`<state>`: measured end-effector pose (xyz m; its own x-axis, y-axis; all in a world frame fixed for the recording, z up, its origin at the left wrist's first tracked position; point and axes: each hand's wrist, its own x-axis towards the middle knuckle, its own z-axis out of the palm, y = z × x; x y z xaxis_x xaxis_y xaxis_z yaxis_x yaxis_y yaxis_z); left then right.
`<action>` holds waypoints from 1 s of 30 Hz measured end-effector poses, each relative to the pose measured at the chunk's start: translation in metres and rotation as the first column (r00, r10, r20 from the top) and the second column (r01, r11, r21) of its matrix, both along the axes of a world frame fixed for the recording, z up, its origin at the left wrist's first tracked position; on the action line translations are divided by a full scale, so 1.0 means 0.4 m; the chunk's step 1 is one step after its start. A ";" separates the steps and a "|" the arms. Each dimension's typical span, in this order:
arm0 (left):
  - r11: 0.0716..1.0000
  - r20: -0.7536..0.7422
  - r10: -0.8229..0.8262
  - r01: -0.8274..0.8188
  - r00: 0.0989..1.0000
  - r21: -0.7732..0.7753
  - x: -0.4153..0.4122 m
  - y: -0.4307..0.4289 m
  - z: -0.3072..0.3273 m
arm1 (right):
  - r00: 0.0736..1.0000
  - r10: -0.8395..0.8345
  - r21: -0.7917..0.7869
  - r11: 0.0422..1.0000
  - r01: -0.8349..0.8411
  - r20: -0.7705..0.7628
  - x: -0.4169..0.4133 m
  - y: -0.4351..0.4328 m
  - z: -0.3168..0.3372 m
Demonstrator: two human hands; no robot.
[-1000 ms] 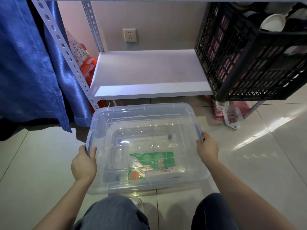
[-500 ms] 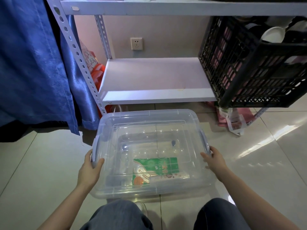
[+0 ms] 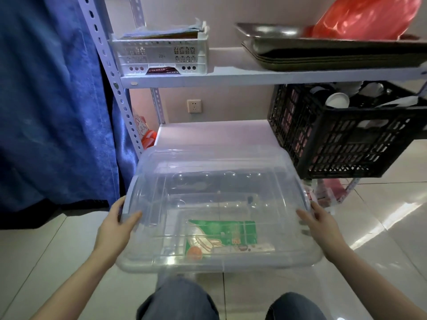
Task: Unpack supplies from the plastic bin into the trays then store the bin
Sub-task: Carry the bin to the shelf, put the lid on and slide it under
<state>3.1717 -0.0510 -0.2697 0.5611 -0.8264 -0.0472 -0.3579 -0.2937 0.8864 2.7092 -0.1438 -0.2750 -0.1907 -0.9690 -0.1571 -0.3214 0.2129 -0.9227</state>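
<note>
Lifted since half a second back, the clear plastic bin (image 3: 217,199) now covers the front lip of the lower shelf (image 3: 212,132), mid-frame. I see the left hand (image 3: 115,225) gripping its left rim, thumb over the lid edge, and the right hand (image 3: 321,225) gripping the right rim likewise. A green packet (image 3: 221,232) lies inside, toward me. A black crate (image 3: 346,139) sits at right. Along the upper frame are a white basket (image 3: 161,56), metal trays (image 3: 323,51) and a red bag (image 3: 369,17). A blue curtain (image 3: 46,112) hangs left.

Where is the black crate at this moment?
Head view, right side: the black crate sits on the lower shelf, below the metal trays and beyond the far right corner of the clear bin.
</note>
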 end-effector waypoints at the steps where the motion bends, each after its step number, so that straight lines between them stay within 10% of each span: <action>1: 1.000 -0.001 0.000 0.000 1.000 -0.029 0.000 -0.013 0.031 | 1.000 -0.004 -0.032 0.999 0.004 -0.003 -0.001 -0.011 0.032; 24: 0.981 -0.136 -0.080 0.054 0.987 -0.189 0.072 -0.511 0.282 | 0.989 -0.150 -0.184 0.972 0.144 -0.018 0.100 -0.433 0.300; 30: 0.986 0.361 -0.149 0.164 0.921 -0.009 0.061 -0.587 0.313 | 0.977 -0.180 -0.142 0.976 0.162 -0.119 0.147 -0.569 0.328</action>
<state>3.1961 -0.2856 -0.1445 0.3980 -0.9022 0.1664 -0.6920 -0.1761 0.7001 2.7678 -0.3715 -0.1437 -0.3659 -0.9306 0.0059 -0.4098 0.1554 -0.8989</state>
